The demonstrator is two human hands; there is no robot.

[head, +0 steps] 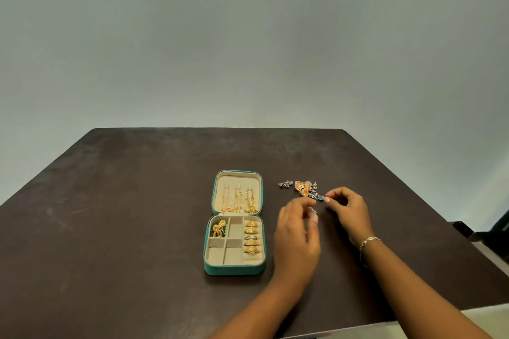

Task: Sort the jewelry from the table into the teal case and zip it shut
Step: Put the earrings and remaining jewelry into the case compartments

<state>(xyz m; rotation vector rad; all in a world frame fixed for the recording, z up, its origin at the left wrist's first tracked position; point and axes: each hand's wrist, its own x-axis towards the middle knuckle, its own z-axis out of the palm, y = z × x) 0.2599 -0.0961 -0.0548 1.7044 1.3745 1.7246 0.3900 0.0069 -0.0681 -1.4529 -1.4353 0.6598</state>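
Lying beside teal case [234, 270]: loose earrings [302, 187]

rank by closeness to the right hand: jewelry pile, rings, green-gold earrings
1. jewelry pile, on the table at the fingertips of the right hand
2. rings, right column of the case
3. green-gold earrings, the case's far-left pocket

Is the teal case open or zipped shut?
Open: the teal case lies flat with its lid folded back, chains showing in the lid and rings in the tray compartments.
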